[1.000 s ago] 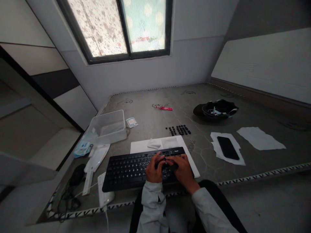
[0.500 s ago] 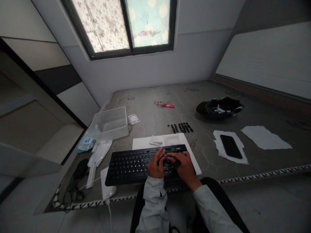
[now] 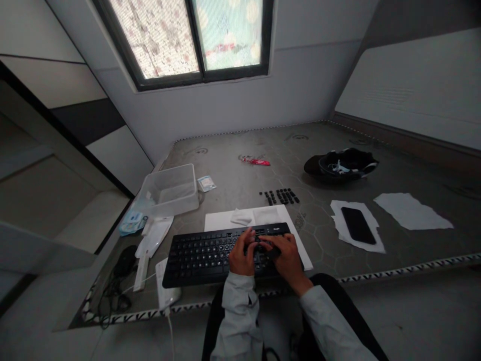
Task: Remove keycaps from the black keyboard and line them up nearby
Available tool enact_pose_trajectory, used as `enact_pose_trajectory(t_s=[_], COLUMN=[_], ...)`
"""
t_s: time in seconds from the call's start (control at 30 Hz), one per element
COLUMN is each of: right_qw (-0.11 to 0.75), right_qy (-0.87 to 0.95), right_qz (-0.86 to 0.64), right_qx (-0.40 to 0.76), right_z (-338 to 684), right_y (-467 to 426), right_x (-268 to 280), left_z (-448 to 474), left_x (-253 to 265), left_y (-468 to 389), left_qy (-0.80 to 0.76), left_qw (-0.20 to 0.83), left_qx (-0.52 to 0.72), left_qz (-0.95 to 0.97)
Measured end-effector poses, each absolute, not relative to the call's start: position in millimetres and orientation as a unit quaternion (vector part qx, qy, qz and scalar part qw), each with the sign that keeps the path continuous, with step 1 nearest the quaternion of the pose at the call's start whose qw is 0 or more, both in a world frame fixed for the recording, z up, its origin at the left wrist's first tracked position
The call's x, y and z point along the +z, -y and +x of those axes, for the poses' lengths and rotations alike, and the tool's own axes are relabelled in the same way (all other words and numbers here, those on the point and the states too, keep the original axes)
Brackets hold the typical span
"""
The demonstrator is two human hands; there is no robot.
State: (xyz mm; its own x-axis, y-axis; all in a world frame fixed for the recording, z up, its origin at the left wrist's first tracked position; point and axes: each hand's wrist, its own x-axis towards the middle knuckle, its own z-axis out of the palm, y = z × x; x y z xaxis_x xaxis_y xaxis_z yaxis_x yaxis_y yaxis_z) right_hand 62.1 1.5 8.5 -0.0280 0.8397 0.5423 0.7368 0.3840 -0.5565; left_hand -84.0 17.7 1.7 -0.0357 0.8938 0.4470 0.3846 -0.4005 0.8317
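A black keyboard (image 3: pixel 203 255) lies in front of me, its right part covered by my hands. Over its right-hand keys, my left hand (image 3: pixel 241 256) is closed, with thumb and forefinger bent towards each other. My right hand (image 3: pixel 288 258) is closed beside it, and its fingertips meet those of the left. Something dark shows under the right fingers; I cannot tell whether it is a small tool or part of the keyboard. Beyond the keyboard, several loose black keycaps (image 3: pixel 283 196) lie in rows. White wipes (image 3: pixel 241 217) rest on a white sheet (image 3: pixel 218 220) partly under the keyboard.
A clear plastic box (image 3: pixel 171 188) stands at left, near a small packet (image 3: pixel 206 183). White power strip (image 3: pixel 163 286) and cables (image 3: pixel 112 296) lie front left. A phone (image 3: pixel 358 225) on paper, another paper (image 3: pixel 413 211) and a black cap (image 3: pixel 340 165) are at right; a red item (image 3: pixel 259 162) lies behind.
My fingers have shifted slightly at the right-hand keys, the right fingertips curling closer to the left ones. The view has tilted very slightly; the other things stay in place.
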Motion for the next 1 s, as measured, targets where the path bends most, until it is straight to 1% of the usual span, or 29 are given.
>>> enact_pose_trajectory(t_s=[0.17,0.43,0.57,0.73,1.0], right_qw=[0.433,0.421,0.427,0.419,0.422], right_qy=[0.712,0.717,0.715,0.715,0.713], right_qz=[-0.548,-0.553,-0.551,-0.557,-0.557], right_qx=[0.073,0.050,0.056,0.062,0.057], right_z=[63.4,63.2,62.4,62.0,61.7], right_y=[-1.7,-3.0,-2.9,-2.1,-2.3], right_x=[4.3,2.5,4.1,7.3,6.9], left_z=[-85.8,-85.2,-84.8,-85.1,-85.7], left_x=[-1.4,-0.2,0.5,0.7,-2.0], left_y=[-19.7,-19.5,-19.5,-19.4,-20.6], left_qy=[-0.482,-0.481,-0.485,-0.492,-0.484], left_qw=[0.236,0.242,0.247,0.229,0.238], left_qx=[0.529,0.537,0.531,0.529,0.535], left_qz=[0.657,0.650,0.649,0.653,0.651])
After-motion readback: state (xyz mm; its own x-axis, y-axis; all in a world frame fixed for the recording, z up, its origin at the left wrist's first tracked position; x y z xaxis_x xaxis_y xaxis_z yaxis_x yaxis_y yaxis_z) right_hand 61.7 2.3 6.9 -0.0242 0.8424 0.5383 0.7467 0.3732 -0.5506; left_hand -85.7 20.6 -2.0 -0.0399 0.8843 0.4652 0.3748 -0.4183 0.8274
